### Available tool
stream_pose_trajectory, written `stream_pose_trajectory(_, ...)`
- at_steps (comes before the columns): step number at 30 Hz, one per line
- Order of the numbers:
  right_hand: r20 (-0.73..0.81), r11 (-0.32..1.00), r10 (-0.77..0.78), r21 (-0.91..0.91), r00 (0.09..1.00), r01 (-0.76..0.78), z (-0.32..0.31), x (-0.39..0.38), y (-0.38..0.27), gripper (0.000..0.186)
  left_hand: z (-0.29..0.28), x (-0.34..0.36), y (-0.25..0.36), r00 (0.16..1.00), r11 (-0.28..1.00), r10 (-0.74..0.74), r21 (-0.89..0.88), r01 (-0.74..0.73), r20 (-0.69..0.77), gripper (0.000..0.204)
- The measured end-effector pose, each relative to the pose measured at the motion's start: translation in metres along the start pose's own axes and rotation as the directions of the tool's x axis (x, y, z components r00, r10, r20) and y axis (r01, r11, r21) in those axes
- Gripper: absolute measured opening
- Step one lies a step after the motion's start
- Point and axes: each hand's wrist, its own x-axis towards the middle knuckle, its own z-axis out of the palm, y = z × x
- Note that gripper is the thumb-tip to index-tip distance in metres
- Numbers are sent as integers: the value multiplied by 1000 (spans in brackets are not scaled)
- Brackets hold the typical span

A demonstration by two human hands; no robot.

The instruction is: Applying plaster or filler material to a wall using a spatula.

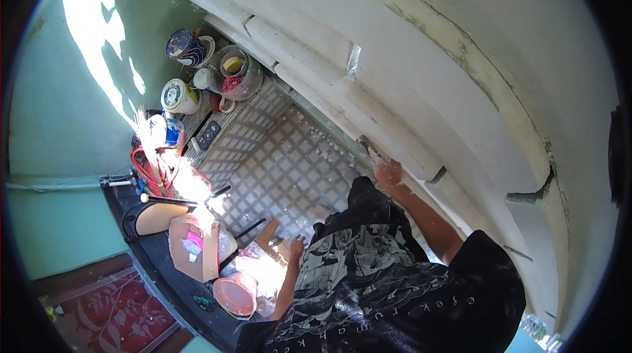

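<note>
My right hand (pixel 388 172) grips a narrow putty scraper (pixel 365 146) against the lower edge of the white stepped moulding (pixel 409 150). The hand and tool are whitened with dust or plaster. My left hand (pixel 297 248) hangs low beside my body, fingers apart and slightly bent, near a piece of cardboard (pixel 266 240); I cannot tell whether it touches it. My dark printed shirt fills the lower middle. Beneath me the checked tiled floor (pixel 263 175) is scattered with white flakes along the wall's foot.
Paint cans (pixel 183 47) and buckets (pixel 240 76) line the far left. Below them lie a red hose (pixel 158 175), an open cardboard box (pixel 184 254) and a pink bucket (pixel 234 294) on a dark ledge (pixel 158 261). A green wall (pixel 56 129) borders the left; white moulded surface rises at right.
</note>
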Motion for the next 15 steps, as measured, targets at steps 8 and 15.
stream_pose_trajectory(8, -272, 995, -75, -82, 959, 54, 59, 67, -8, 49, -4, 11, 26, 994, 996, 44, 67, -50, 95, 45)
stream_pose_trajectory(15, -5, 999, -40, -2, 999, 40, -5, 6, -8, 47, -34, 2, 22, 997, 996, 78, 32, -77, -29, 46)
